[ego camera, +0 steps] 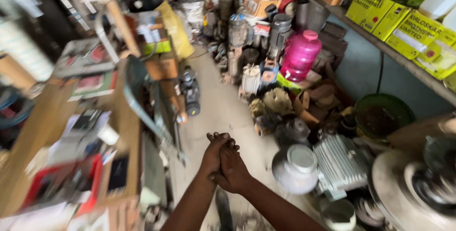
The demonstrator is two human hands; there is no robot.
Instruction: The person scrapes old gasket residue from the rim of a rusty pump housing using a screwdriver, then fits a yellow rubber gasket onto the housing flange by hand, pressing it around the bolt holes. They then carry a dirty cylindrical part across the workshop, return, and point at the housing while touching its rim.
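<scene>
Stuff fills this crowded shop on every side, with only a thin strip of grey floor [216, 102] running down the middle. On the left stands a wooden counter [124, 131] piled with papers, a white cup [109, 135] and a flat red thing [90, 183], all a bit blurry. Past it, small boxes sit stacked up, and a dark motor [191, 91] rests on the floor beside them.

Low in the middle, the person's two hands are pressed together. The left hand [213, 152] and the right hand [233, 168] wrap around each other, fingers folded shut, and I can't see anything held between them. They hang over the bare floor, just left of a round grey metal part with a white cap [295, 167].

Further right lies a ribbed silver motor [339, 160]. Behind it stands a big pink jug [300, 55]. A green bowl [384, 112] sits near the wall, and yellow boxes [403, 24] line a shelf up high.
</scene>
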